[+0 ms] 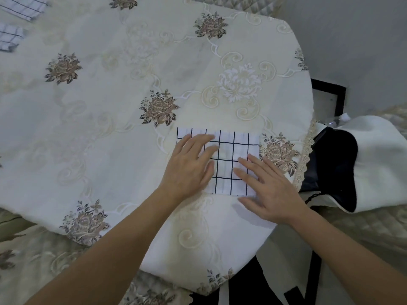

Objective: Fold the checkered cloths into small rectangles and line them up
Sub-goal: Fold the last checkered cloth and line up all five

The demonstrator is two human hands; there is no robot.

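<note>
A white cloth with dark check lines (229,150) lies folded into a rectangle near the table's right edge. My left hand (189,166) lies flat on its left part, fingers straight and pressing down. My right hand (266,186) presses flat on its lower right corner, fingers straight and pointing up-left. Two more checkered cloths lie folded at the far left: one (24,6) at the top corner and a smaller one (10,37) just below it.
The table wears a cream tablecloth (110,106) with embroidered brown roses. Its rounded edge runs close to the right of the cloth. A black-and-white bag (356,166) sits off the table to the right. Quilted fabric lies below.
</note>
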